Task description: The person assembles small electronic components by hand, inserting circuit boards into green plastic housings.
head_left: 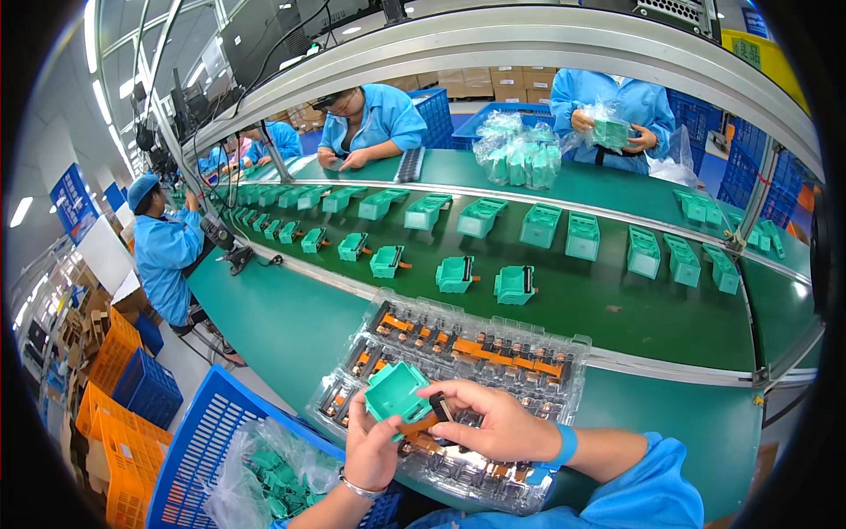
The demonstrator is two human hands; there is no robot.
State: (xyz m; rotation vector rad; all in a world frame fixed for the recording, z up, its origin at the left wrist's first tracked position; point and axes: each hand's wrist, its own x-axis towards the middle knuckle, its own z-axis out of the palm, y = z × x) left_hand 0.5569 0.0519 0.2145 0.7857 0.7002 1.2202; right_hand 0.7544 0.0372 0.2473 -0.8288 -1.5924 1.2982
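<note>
My left hand grips a green plastic housing, its hollow side facing up, over the near side of a clear plastic tray. Between the thumb and fingers of my right hand is a small black part with an orange strip, held against the housing's right edge. Whether it is seated there I cannot tell. Rows of similar black parts with orange strips lie in the tray under my hands.
Green housings stand in rows on a dark green conveyor beyond the tray. At my left a blue basket holds bagged green pieces. Co-workers in blue sit or stand across the line; one holds a bagged green stack. A metal frame spans overhead.
</note>
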